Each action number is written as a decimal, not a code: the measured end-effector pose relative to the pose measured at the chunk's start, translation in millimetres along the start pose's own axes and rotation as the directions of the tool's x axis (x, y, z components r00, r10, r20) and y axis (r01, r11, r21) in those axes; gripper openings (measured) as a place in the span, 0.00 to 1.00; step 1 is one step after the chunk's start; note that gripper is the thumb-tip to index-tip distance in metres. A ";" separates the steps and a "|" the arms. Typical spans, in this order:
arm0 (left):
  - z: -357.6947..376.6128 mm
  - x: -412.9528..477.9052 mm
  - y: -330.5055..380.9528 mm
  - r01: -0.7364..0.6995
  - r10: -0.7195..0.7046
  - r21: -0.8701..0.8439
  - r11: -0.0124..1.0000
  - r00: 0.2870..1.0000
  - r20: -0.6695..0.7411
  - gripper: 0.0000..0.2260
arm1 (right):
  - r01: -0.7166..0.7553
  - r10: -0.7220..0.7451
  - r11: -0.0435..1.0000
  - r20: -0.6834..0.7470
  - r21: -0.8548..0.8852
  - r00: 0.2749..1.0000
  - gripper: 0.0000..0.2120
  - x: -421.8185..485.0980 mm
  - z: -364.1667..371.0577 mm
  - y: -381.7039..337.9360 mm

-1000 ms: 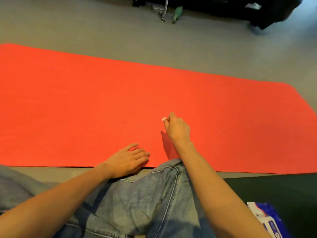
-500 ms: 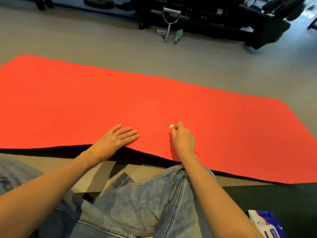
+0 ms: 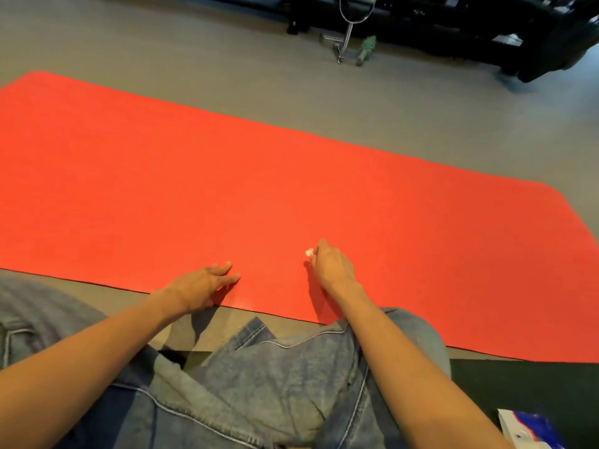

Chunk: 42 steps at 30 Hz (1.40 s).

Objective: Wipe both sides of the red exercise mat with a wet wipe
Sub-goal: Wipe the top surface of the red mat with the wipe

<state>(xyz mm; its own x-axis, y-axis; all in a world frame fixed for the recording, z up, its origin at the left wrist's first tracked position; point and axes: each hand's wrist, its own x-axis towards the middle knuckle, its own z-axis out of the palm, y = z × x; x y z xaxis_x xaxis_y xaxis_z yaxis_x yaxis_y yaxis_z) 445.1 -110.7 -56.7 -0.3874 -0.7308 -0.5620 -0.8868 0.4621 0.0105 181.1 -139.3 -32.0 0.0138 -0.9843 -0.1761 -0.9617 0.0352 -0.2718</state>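
A kneeling person's right hand (image 3: 330, 265) pinches a balled wet wipe (image 3: 309, 253) on the red exercise mat (image 3: 291, 196), stretching sideways on the floor, left hand (image 3: 202, 286) resting flat at its near edge.

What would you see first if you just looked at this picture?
The big red exercise mat spread flat across the grey floor fills the middle. At its near edge the left hand rests on it, and the right hand pinches a small white wet wipe. A blue-and-white packet peeks in at bottom right.
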 end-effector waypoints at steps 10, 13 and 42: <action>-0.1 7.9 0.8 0.110 -0.114 -0.134 0.985 0.993 -0.024 0.38 | 0.404 -0.390 0.914 0.189 -0.037 0.901 0.12 -22.9 73.7 -78.0; 1.2 7.8 4.7 0.157 -0.176 -0.241 0.958 0.983 -0.057 0.39 | 0.545 -0.521 0.837 0.249 -0.039 0.817 0.10 -21.5 65.7 -67.5; -17.8 7.9 12.9 0.232 -0.249 -0.206 0.951 0.967 -0.060 0.41 | 0.282 -0.321 0.946 0.329 0.160 0.888 0.16 -21.2 53.1 -70.2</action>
<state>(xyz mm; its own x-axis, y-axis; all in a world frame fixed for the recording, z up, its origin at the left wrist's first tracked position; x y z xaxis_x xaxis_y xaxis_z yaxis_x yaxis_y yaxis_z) 426.1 -119.5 -46.3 -0.1690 -0.8515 -0.4964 -0.9848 0.1663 0.0502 262.9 -111.7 -59.4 0.4108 -0.8284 -0.3808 -0.8621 -0.2171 -0.4579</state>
